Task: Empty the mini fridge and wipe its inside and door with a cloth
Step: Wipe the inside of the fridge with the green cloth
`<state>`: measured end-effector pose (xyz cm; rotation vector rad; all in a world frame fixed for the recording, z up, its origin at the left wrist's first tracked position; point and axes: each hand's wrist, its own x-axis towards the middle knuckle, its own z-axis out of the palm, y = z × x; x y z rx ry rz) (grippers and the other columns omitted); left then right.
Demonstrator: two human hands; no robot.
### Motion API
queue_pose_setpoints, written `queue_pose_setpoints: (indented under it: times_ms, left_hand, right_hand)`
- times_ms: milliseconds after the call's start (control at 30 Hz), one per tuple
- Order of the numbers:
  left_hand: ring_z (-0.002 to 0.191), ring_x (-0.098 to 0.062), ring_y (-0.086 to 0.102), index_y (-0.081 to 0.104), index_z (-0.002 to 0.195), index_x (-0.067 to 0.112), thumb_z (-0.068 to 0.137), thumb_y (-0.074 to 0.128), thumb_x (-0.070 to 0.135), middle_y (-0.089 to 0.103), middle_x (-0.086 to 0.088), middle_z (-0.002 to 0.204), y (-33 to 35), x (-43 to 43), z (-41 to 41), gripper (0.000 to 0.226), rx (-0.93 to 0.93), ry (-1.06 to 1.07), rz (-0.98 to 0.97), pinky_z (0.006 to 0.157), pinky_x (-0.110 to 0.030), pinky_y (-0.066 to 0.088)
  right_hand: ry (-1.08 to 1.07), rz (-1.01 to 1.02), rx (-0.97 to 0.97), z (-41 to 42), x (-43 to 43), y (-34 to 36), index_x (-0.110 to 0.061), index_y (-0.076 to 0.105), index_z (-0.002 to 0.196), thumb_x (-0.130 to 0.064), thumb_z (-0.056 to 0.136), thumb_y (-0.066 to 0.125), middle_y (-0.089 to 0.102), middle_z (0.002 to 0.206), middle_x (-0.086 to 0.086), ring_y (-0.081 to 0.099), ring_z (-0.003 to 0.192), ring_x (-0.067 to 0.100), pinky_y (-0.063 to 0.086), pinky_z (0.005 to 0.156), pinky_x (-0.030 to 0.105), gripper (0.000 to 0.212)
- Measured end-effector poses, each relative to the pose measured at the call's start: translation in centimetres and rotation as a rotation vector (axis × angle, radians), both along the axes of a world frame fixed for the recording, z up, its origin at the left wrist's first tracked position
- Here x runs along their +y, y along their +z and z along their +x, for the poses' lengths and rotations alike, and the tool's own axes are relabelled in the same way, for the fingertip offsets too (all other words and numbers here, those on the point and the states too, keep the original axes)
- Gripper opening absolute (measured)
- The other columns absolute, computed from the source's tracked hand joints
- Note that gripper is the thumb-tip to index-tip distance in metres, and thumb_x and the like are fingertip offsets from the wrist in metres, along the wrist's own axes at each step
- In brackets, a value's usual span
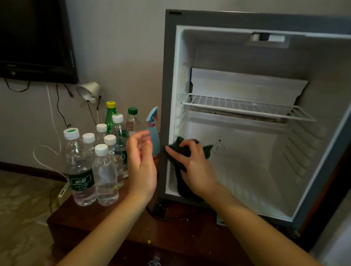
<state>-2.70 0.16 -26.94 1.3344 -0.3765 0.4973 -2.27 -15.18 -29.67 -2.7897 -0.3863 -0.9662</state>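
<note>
A mini fridge [263, 123] stands open on a dark wooden tabletop [177, 232], its white inside holding only a wire shelf [248, 106] across the middle. The right hand [194, 165] grips a dark cloth [180, 154], fingers curled over it, pressing it against the lower left edge of the fridge opening. The cloth hangs down to the fridge floor. The left hand [141, 162] hovers just left of the fridge, fingers loosely bent, holding nothing. Left of the hands, a cluster of clear water bottles [96, 161] stands on the tabletop, with a green bottle [110, 114] and a blue spray bottle [153, 129] farther back. A dark television [24, 23] hangs on the wall at far left.
</note>
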Motion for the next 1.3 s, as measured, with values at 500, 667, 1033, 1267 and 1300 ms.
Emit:
queue_pose_setpoints:
  times_ms: [500,667,1033,1267,1300]
  left_hand:
    - [0.108,-0.029,0.065,0.074,0.108,0.014,0.039,0.085,0.063,0.067,-0.015,0.118,-0.8,-6.1,-6.0,0.085,0.629,-1.246,0.003,0.084,-0.039,0.056]
    - [0.098,-0.033,0.068,0.063,0.118,0.009,0.053,0.088,0.034,0.071,-0.017,0.107,-0.8,-7.9,-6.9,0.074,0.698,-0.978,0.088,0.082,-0.045,0.056]
    - [0.090,-0.017,0.067,0.061,0.118,0.020,0.078,0.077,0.028,0.069,-0.003,0.106,2.4,-17.7,1.0,0.044,0.361,-0.636,0.420,0.077,-0.030,0.056]
    - [0.100,-0.021,0.064,0.063,0.119,0.011,0.081,0.073,0.016,0.067,-0.006,0.111,3.1,-27.6,4.5,0.040,0.282,-0.572,0.268,0.087,-0.031,0.053]
    - [0.098,-0.019,0.065,0.065,0.116,0.010,0.080,0.074,0.016,0.068,-0.005,0.108,3.2,-28.6,4.6,0.038,0.229,-0.570,0.258,0.085,-0.028,0.053]
  right_hand:
    - [0.402,1.838,0.351,-15.0,-5.1,4.1,-0.004,0.065,0.104,-0.005,0.070,0.070,0.073,0.089,0.013,0.072,0.077,0.023,0.057,0.063,0.029,0.035]
    - [0.052,1.405,0.069,-13.7,-5.3,2.0,-0.032,0.067,0.096,-0.019,0.087,0.067,0.070,0.101,0.001,0.066,0.097,0.019,0.054,0.086,0.031,0.015]
    - [-0.351,1.202,-0.154,-10.2,-10.6,-7.1,-0.036,0.041,0.132,-0.026,0.097,0.049,0.047,0.123,-0.002,0.048,0.113,0.016,0.044,0.095,0.033,0.037]
    - [-0.513,1.044,-0.194,-5.4,-13.0,-9.4,-0.015,0.053,0.103,-0.007,0.094,0.046,0.051,0.096,0.001,0.051,0.093,0.018,0.042,0.078,0.030,0.013]
    - [-0.516,0.997,-0.204,-5.2,-13.1,-9.7,-0.016,0.053,0.100,-0.008,0.094,0.045,0.052,0.093,0.001,0.051,0.090,0.016,0.040,0.076,0.026,0.013]
